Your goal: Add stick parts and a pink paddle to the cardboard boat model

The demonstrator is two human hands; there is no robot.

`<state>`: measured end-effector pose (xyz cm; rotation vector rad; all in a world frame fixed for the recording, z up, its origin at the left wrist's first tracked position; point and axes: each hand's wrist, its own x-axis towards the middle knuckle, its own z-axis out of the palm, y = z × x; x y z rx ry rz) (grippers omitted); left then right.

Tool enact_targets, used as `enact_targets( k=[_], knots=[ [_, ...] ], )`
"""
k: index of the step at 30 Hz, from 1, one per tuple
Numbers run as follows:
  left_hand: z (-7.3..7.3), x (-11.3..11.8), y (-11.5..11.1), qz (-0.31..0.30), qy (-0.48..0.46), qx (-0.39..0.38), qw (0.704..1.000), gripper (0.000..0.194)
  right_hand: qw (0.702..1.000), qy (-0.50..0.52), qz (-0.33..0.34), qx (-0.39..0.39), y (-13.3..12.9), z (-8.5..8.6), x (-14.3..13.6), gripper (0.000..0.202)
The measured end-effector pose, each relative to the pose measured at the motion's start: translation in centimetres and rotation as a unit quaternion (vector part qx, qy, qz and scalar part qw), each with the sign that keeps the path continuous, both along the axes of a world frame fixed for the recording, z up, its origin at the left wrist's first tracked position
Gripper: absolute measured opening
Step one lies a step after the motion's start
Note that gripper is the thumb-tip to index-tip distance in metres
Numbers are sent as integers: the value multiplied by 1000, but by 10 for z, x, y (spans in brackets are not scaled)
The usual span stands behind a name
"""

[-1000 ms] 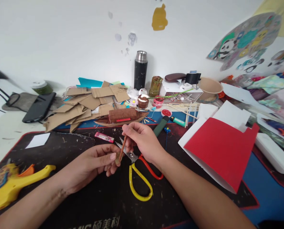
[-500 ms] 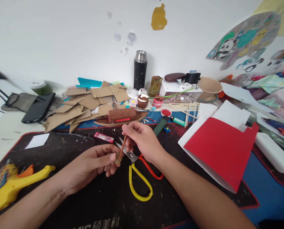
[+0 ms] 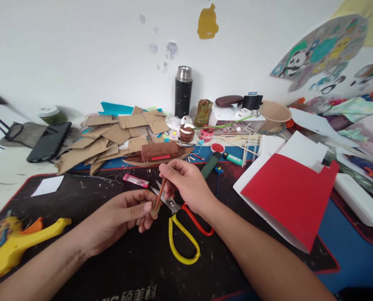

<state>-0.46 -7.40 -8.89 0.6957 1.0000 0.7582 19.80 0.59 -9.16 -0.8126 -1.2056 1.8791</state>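
The left hand [image 3: 131,211] pinches a small disc [image 3: 154,212] between thumb and fingers while the right hand [image 3: 188,182] grips the upper end of a stick [image 3: 160,195], its lower end at the disc, above the mat [image 3: 117,267] beside the scissors [image 3: 173,205], nearer than the boat [image 3: 160,151].

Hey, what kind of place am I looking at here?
It looks like a craft desk, possibly in a home: a yellow glue gun lies at the left, open scissors rest on the dark mat, and cut cardboard pieces are heaped at the back.
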Motion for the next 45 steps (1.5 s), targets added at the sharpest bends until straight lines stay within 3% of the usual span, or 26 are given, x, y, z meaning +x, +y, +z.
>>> enact_targets(
  k=[45],
  knots=[
    [-1, 3, 0, 0, 15, 10, 1000, 46, 1000, -14, -4, 16, -2, 2, -2, 58]
  ],
)
